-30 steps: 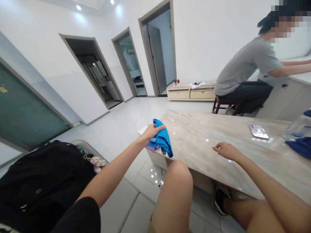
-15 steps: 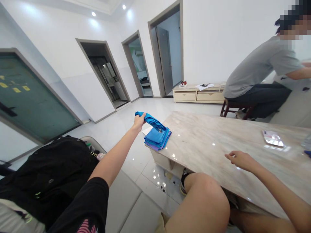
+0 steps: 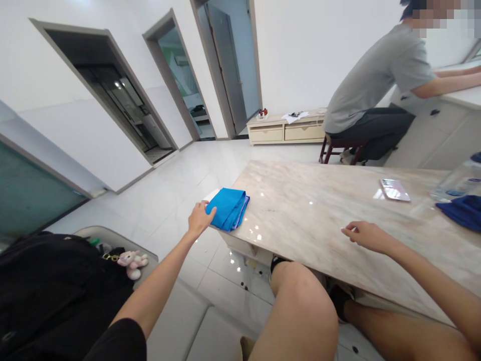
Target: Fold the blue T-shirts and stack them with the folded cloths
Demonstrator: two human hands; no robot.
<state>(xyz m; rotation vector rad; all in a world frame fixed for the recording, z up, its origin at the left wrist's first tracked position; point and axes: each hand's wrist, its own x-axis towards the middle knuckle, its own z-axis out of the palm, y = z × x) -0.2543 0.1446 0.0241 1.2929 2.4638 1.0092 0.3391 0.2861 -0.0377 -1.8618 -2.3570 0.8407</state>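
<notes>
A stack of folded blue fabric (image 3: 228,206) lies on the left end of the marble-topped table (image 3: 293,220), with a little purple showing at its lower edge. My left hand (image 3: 200,220) touches the left edge of this stack, thumb over the top and fingers apart from it. What the fabric is made into, I cannot tell. Over the middle of the table hovers my right hand (image 3: 364,235), fingers loosely bent, with nothing visible in it. Something white (image 3: 211,194) pokes out behind the stack.
A phone (image 3: 394,190), a clear plastic bottle (image 3: 460,178) and dark blue cloth (image 3: 464,211) are on the table's right side. A black bag (image 3: 56,291) with a plush charm (image 3: 132,261) rests at my left. Across the room a person (image 3: 376,85) sits on a stool.
The folded blue piece my left hand held up now lies flat on the stack, and that hand's fingers have loosened. My view has turned right; the right hand stays over the table.
</notes>
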